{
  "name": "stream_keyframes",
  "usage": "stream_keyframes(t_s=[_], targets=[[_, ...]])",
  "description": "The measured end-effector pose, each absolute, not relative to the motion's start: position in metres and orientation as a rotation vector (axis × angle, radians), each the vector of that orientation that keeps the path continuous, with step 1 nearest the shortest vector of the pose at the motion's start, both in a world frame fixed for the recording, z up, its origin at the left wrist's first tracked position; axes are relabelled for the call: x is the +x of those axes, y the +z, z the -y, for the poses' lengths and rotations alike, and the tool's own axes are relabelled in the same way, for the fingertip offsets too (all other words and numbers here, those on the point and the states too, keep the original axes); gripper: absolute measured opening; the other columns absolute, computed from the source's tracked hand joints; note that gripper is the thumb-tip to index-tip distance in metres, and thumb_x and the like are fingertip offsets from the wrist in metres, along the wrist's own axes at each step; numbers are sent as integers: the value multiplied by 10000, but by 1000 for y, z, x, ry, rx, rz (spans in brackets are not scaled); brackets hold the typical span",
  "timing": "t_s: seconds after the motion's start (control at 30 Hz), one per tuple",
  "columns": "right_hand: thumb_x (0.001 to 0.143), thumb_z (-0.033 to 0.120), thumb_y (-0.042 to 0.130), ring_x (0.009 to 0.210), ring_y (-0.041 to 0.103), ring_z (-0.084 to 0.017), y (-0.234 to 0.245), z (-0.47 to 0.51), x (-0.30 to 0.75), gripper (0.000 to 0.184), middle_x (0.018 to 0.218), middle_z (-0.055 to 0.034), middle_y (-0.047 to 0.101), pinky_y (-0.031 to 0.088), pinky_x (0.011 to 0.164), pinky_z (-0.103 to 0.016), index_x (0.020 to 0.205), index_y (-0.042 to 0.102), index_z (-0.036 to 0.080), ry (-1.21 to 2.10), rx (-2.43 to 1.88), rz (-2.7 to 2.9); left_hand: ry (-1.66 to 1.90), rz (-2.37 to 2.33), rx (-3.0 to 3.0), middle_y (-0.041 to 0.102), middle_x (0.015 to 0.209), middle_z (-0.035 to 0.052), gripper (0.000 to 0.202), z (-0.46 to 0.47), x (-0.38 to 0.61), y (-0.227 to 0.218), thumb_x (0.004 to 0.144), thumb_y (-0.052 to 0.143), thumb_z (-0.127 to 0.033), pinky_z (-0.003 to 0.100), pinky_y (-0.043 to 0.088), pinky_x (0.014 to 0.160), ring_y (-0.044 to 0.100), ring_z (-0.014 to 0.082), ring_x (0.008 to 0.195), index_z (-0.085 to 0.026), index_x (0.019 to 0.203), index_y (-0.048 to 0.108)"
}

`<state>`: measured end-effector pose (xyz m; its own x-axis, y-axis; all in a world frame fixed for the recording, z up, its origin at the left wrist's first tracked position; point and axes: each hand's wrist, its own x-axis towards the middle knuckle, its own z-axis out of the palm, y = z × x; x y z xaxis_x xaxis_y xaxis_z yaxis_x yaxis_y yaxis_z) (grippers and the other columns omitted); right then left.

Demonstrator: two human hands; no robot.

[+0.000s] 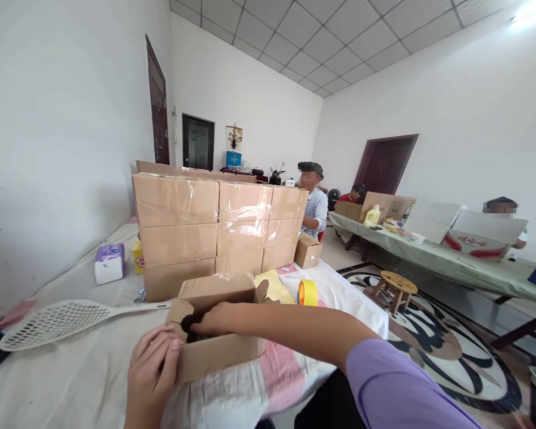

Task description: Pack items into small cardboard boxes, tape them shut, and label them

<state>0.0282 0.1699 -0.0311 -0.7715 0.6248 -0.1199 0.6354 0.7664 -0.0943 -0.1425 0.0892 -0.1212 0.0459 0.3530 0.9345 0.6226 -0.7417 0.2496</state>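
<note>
An open cardboard box (223, 353) stands at the table's near edge with its flaps up. My left hand (154, 363) grips the box's left near corner, fingers bent and pressed together against the cardboard. Into the box from the right reaches my right hand (217, 319); its fingertips are lost in the shadow inside, so what they touch is hidden. Just beyond the box rises a wall of stacked taped cartons (178, 241). A roll of yellow tape (308, 292) stands to the right of the box.
A white plastic strainer (67, 319) lies left, its handle reaching the box. Behind it sits a purple-and-white tissue pack (109, 264). A small carton (308, 251) stands right of the stack, near a seated person (316, 205). Across the floor are a wooden stool (395, 286) and another table (433, 250).
</note>
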Motion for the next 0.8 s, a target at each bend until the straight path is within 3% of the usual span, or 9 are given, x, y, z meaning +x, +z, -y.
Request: stream_keyframes(t_s=[0.1, 0.2, 0.27, 0.37, 0.4, 0.47, 0.57, 0.7, 0.8], targets=[[905, 293, 683, 831, 676, -226, -6, -159, 33, 273, 1052, -56, 766, 451, 602, -294, 1171, 695, 231, -79, 865, -2746, -1754, 1066, -2091, 731, 828, 60, 171, -89, -144, -121, 922, 548, -191, 411, 480, 884, 638, 259, 978, -214, 819, 681], [927, 496, 631, 851, 678, -267, 19, -141, 57, 356, 980, -97, 755, 481, 652, -338, 1083, 696, 182, -17, 1094, -2864, -1715, 1150, -2126, 750, 910, 65, 179, -84, -140, -119, 930, 537, -224, 436, 486, 921, 644, 272, 1043, -226, 857, 700], [950, 454, 594, 895, 674, -270, 29, -125, 89, 288, 947, -90, 737, 503, 775, -378, 1049, 690, 201, 43, 1442, -3132, -1778, 1225, -2098, 736, 1138, 94, 189, -79, -133, -120, 940, 521, -244, 488, 473, 1012, 612, 301, 1190, -227, 852, 688], [982, 341, 521, 1025, 638, -259, 21, -103, 148, 195, 1026, -99, 700, 488, 917, -401, 1041, 649, 207, 25, 2136, -3451, -1960, 1360, -2059, 522, 1527, 104, 234, -73, -119, -125, 971, 472, -276, 547, 431, 1120, 495, 329, 1397, -219, 817, 639], [991, 350, 501, 1012, 633, -262, 12, -98, 166, 202, 1016, -102, 690, 488, 914, -412, 1018, 638, 204, -84, 2385, -3418, -1993, 1385, -2085, 474, 1572, 97, 247, -72, -115, -127, 981, 457, -285, 552, 425, 1135, 469, 330, 1428, -219, 813, 624], [1009, 415, 479, 1024, 646, -264, -9, -91, 192, 260, 1075, -108, 691, 500, 919, -425, 1063, 623, 206, -676, 2575, -3323, -2005, 1398, -2156, 507, 1549, 98, 256, -71, -109, -129, 991, 442, -297, 569, 409, 1157, 442, 333, 1457, -223, 808, 605], [1043, 480, 419, 1202, 625, -266, -37, -89, 205, 381, 1258, -117, 680, 460, 1063, -458, 1230, 629, 223, -1366, 2128, -3355, -1963, 1384, -2223, 599, 1456, 102, 248, -70, -107, -128, 995, 446, -306, 603, 380, 1176, 419, 346, 1476, -230, 811, 593], [1066, 421, 393, 1409, 486, -259, -52, -93, 202, 395, 1384, -105, 645, 286, 1230, -494, 1199, 708, 224, -1039, 1390, -3607, -1831, 1389, -2306, 542, 1530, 87, 260, -66, -119, -129, 1007, 440, -419, 602, 444, 1127, 419, 367, 1477, -251, 944, 628], [1066, 368, 386, 1403, 486, -247, -56, -96, 204, 370, 1400, -107, 632, 318, 1213, -487, 1191, 701, 219, -849, 1315, -3683, -1634, 1326, -2362, 414, 1623, 127, 511, -64, -140, -140, 945, 471, -645, 552, 552, 1014, 460, 396, 1442, -283, 1288, 581]])
